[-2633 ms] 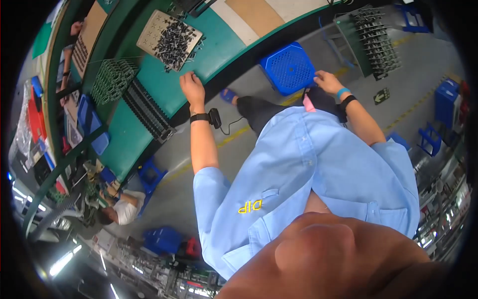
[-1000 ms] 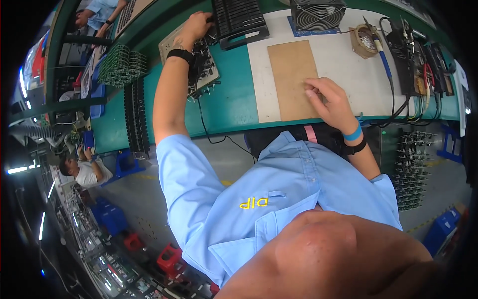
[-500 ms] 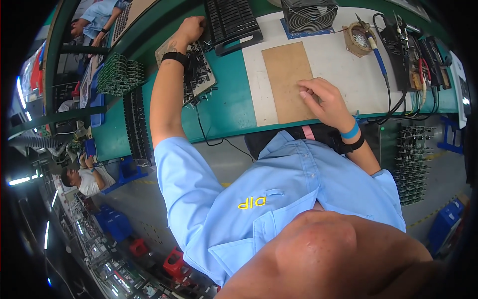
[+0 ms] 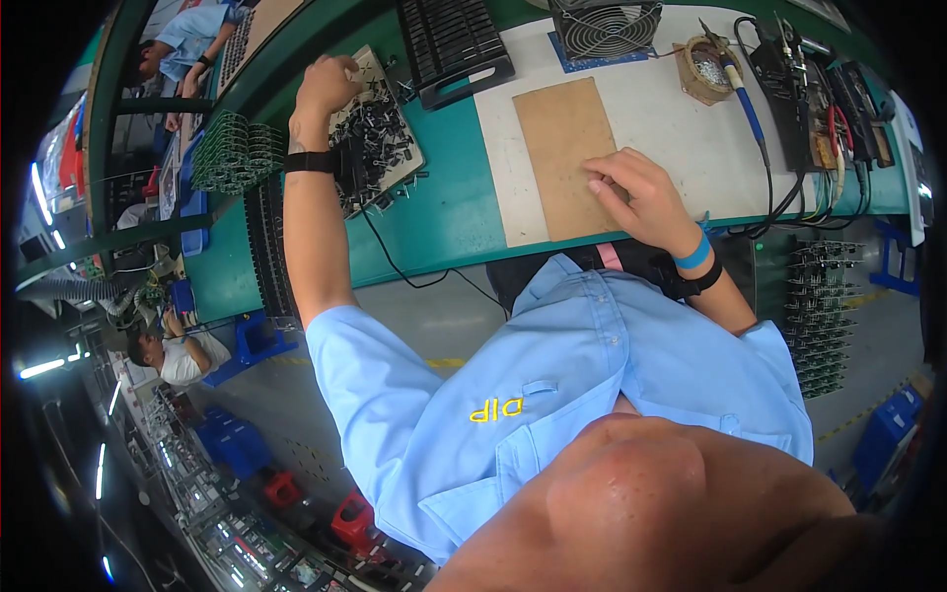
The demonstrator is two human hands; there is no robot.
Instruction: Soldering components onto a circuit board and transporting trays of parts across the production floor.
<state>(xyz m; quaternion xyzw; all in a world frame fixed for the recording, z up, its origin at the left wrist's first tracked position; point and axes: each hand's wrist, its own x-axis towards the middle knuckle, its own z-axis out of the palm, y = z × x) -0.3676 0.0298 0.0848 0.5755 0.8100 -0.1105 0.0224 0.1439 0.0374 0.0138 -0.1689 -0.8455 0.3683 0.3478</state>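
Observation:
My left hand (image 4: 327, 87), with a black band on its wrist, is over the far left part of a shallow pale tray (image 4: 406, 170). Its fingers are bent and slightly apart, and nothing shows in them. Black small parts with metal leads (image 4: 380, 138) lie heaped in that tray, a few of them spilled beside it. My right hand (image 4: 641, 192) rests at the right edge of a brown board (image 4: 557, 148). Its fingers are curled toward the thumb; whatever they may hold is hidden. A blue band and a black band circle the right wrist.
Behind the board are a black slotted rack (image 4: 454, 44) and a fan with a wire guard (image 4: 607, 30). A soldering iron (image 4: 745, 109) leans on a round holder (image 4: 698, 87) at the right, near cables and tools. Green circuit boards (image 4: 237, 153) are stacked at left.
My left hand has moved left and toward me, from beside the black rack to the tray's left side, uncovering more loose parts. The right hand has barely moved.

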